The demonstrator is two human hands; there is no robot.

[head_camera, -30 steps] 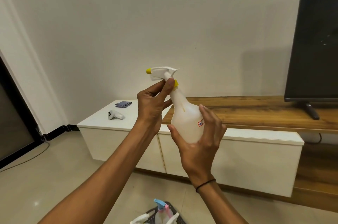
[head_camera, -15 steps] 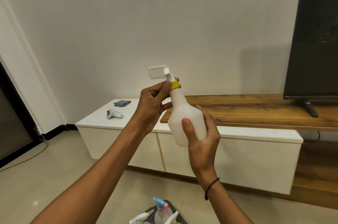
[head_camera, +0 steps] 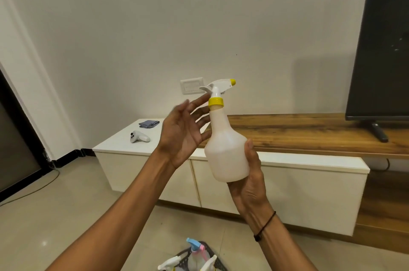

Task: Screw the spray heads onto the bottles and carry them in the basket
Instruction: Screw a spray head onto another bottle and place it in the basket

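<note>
Head view: right hand (head_camera: 249, 178) grip around bottle (head_camera: 225, 149), left hand (head_camera: 183, 131) splayed.

From my remote feed: home living room, likely. Television (head_camera: 380, 38) on wood-topped low cabinet (head_camera: 287, 173), game controller (head_camera: 139, 136), wall socket (head_camera: 191, 85), tiled floor (head_camera: 55, 215).

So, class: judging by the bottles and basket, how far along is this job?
Done: several capped bottles sit in the basket. In hand: the right hand holds the white bottle, its spray head on; the left hand is open. Left: basketing it, carrying.
</note>
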